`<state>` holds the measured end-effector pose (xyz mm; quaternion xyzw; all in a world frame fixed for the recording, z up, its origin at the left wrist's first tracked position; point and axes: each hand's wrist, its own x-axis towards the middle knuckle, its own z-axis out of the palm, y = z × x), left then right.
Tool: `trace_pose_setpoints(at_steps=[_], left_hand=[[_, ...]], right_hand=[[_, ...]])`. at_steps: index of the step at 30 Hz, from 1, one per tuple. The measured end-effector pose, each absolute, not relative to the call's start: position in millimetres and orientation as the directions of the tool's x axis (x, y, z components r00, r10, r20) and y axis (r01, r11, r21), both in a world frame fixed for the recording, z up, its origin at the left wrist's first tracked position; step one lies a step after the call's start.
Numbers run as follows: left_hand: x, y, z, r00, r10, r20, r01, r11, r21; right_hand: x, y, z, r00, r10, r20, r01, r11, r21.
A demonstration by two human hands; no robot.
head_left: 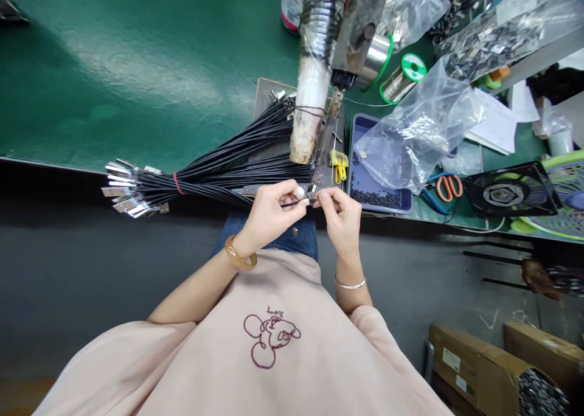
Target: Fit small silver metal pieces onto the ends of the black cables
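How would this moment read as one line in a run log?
left hand: pinching thin black wire | right hand: pinching small metal piece at wire tip | behind: red-banded bundle of black cables on green bench

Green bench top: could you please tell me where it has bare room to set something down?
The green mat left of the can and beyond the cable bundle is bare. Right of them it is crowded: blue tray, plastic bag, solder spools, fan.

Glossy green mat (pixel 137 69) at eleven o'clock; matt black rubber on cable bundle (pixel 219 166), bright metal tabs (pixel 121 188) at nine; crinkled clear plastic bag (pixel 420 130) at two; dull cardboard boxes (pixel 479 367) at five.
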<state>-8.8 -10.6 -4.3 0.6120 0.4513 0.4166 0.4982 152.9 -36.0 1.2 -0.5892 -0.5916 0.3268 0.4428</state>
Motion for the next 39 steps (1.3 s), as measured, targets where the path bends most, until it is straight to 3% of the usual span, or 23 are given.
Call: trace_pose_setpoints(at_steps=[10,16,18,23,27,30,34,39], left_hand=[[-14.1,-11.3,-1.8,0.299,0.953,0.051,0.062,-0.072,0.995],[-23.8,-7.2,4.6,0.369,0.922,0.116,0.015,-0.13,0.991],[-25.1,-5.7,4.3,0.379,0.921,0.092,-0.038,-0.084,0.996],[-21.2,-5.1,1.8,0.339,0.938,0.07,-0.11,-0.034,0.993],[-14.1,-5.4,3.4,0.273,0.96,0.059,-0.102,-0.032,0.994],[-9.2,-4.3,4.3,0.225,0.974,0.018,-0.091,0.003,0.996],[-4.5,-2.9,3.4,0.195,0.981,0.012,-0.074,0.003,0.997],[-0.9,-2.4,2.5,0.157,0.987,0.017,-0.039,-0.011,0.999]], right_hand=[[148.3,-37.0,6.7,0.09,0.987,0.133,0.507,0.069,-0.859],[158.1,-30.6,6.2,0.014,0.999,-0.032,0.199,-0.034,-0.979],[159.1,-32.7,5.7,0.031,1.0,-0.005,0.22,-0.011,-0.976],[157.8,-44.2,7.6,0.122,0.955,0.27,0.569,0.156,-0.807],[157.5,-49.8,11.8,0.256,0.871,0.419,0.498,0.252,-0.83],[156.3,-50.9,14.8,0.298,0.844,0.446,0.453,0.286,-0.844],[153.0,-48.5,14.7,0.176,0.874,0.453,0.53,0.304,-0.792],[148.8,-38.9,11.1,0.086,0.935,0.344,0.442,0.274,-0.854]])
